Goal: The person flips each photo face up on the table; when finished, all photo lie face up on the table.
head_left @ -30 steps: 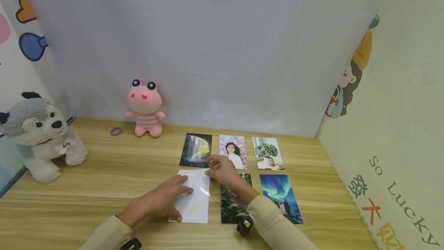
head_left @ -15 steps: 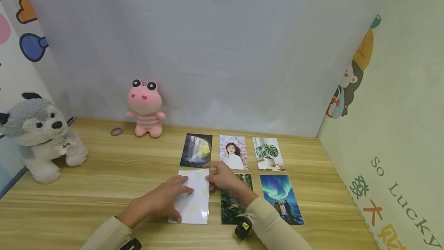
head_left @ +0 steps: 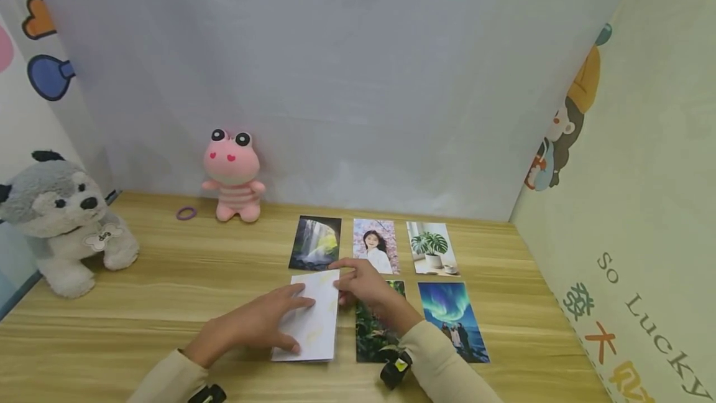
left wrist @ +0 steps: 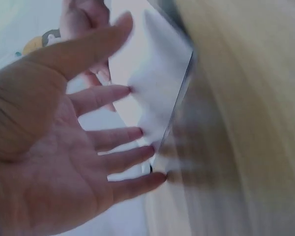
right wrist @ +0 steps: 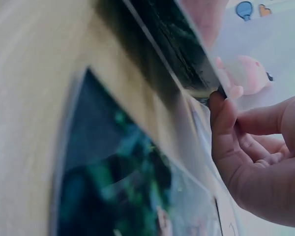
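A photo (head_left: 316,322) lies face down, its white back marked with faint yellow print. My left hand (head_left: 257,322) spreads over its left part, the fingers (left wrist: 120,137) fairly straight with their tips at the white back. At the far right corner my right hand (head_left: 363,285) pinches the photo between thumb and finger. That side is raised, and in the right wrist view the dark picture side (right wrist: 172,39) shows underneath. A green leafy photo (head_left: 371,331) lies to the right, partly hidden by the right hand and wrist.
Behind lie a waterfall photo (head_left: 316,242), a portrait photo (head_left: 377,260) and a potted-plant photo (head_left: 433,247). An aurora photo (head_left: 453,316) is at the right. A pink plush toy (head_left: 237,176), a purple ring (head_left: 186,213) and a husky plush (head_left: 67,222) stand or lie at the left.
The right hand has shifted from the photo's top edge to grip its far right corner. The photo, flat before, has its right side raised. The left hand has barely moved.
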Demonstrator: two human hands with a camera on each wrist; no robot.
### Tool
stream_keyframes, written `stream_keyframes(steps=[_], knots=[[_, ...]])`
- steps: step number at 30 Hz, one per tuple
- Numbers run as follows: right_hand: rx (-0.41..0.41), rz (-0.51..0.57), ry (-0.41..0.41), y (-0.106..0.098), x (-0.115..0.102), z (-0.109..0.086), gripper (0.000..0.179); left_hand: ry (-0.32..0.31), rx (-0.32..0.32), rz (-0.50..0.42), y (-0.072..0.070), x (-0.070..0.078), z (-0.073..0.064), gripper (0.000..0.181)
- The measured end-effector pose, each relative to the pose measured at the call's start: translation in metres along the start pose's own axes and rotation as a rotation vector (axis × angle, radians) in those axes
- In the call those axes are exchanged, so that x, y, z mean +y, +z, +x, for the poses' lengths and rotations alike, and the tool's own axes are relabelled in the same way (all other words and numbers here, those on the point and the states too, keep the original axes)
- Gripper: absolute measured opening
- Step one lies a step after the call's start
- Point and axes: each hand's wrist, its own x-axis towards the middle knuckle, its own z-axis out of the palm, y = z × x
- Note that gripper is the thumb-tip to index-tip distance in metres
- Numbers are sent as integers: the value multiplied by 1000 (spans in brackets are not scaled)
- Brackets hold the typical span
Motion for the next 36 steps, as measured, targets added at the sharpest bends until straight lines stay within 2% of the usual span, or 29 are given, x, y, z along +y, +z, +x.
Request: stream_keyframes(steps=[3,5,7,12,19,22,28,36], knots=[[8,49,-6,-5,-4,-3,41,31,-10,-44,-3,-1,2,79],[12,88,-12,-9,-6,-5,42,62,10,-54,-3,0,3,79],[21,131,-18,-12,-9,-7,43,99,59,-55,-2,2,5,80],[64,217,-38,-17,-14,-10,46,175,225,-35,7,11,9,88],[144,316,-50,-18,-20,-11,46,180,341,17,15,25,15,100],[163,339,-39,-18,-22,-10,44,178,417,58,18,30,18,99],[142,401,-34,-19,-25,-11,42,196,560,122,22,34,24,90],[97,484,-54,-23,-27,-16,43,267,644,224,27,34,28,78]])
